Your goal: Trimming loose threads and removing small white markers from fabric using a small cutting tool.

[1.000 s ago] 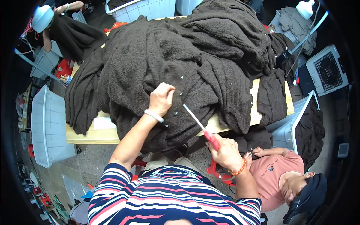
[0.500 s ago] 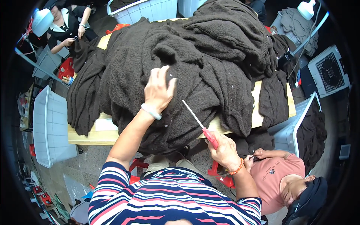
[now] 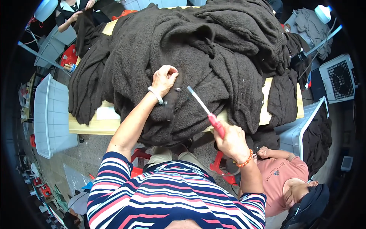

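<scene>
A large heap of dark brown knit garments covers most of the pale wooden table. My left hand is closed in a pinch on the knit at the near middle of the heap. Beside that hand a narrow fold of cloth hangs down, with small pale bits on it. My right hand is wrapped round a red-handled screwdriver-like tool. Its thin metal shaft points up and left to a flat tip, which appears above the cloth, right of my left hand; whether it touches cannot be told.
A white card lies at the table's near left. Pale plastic tubs stand at left and right. At right, close to my elbow, sits a person in a pink shirt; another person handles dark cloth at far left.
My left hand has gone from spread fingers over the knit to a pinch on it. The cloth beyond has been lifted into a fold. The tool has turned, showing its flat tip.
</scene>
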Action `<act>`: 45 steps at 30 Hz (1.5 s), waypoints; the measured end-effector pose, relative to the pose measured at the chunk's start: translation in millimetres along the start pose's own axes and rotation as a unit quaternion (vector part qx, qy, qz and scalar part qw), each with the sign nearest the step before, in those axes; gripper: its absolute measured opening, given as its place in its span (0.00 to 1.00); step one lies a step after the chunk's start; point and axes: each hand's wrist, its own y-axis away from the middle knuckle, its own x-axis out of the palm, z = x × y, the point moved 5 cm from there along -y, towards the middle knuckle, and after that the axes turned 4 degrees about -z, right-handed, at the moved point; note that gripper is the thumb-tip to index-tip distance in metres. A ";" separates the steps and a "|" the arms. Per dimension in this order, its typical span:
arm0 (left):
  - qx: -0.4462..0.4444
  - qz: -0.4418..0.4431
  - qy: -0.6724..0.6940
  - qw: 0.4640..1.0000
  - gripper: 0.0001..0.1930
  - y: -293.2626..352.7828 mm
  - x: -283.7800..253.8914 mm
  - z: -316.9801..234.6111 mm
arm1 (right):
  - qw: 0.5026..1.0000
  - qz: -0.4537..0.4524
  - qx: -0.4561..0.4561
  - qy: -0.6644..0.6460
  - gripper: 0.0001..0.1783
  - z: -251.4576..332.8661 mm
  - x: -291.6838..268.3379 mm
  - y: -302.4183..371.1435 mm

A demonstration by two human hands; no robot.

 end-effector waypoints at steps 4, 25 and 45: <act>0.203 -0.051 -0.067 0.976 0.13 50.0 -32.8 -57.7 | 0.998 -0.042 0.009 -0.048 0.08 -18.7 3.8 1.8; -0.163 -0.053 0.265 0.949 0.06 97.9 -7.7 52.5 | 0.990 0.130 -0.055 0.029 0.11 10.9 33.7 34.1; 0.023 -0.061 0.173 0.983 0.10 136.4 -41.0 -4.8 | 0.987 0.143 -0.047 0.055 0.12 12.6 32.6 40.6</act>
